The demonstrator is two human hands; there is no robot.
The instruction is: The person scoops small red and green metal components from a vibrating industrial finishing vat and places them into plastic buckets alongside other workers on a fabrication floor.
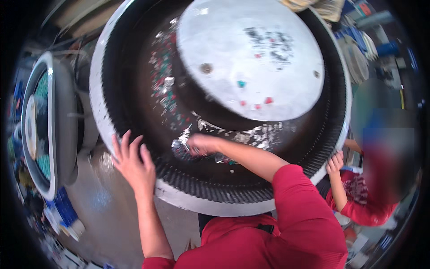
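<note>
A large round tub (101, 85) with a white rim and a dark ribbed inner wall stands in front of me. Spread fingers of my left hand (135, 166) rest on its near left rim, holding nothing. My right hand (204, 144) reaches down into the channel, smeared by motion, at a heap of small loose pieces; whether it grips any cannot be seen. Shiny silver pieces (183, 138) lie by its fingertips. Red and green bits (165, 85) are strewn along the channel's left side. A few more bits lie on the white oval centre cover (215, 54).
To the left stands another tub (50, 148) with green pieces inside. A co-worker's hand (335, 162) holds the rim at right; that person wears a red shirt. Blue containers (65, 208) sit on the floor at left. Stacked white items (354, 54) are at far right.
</note>
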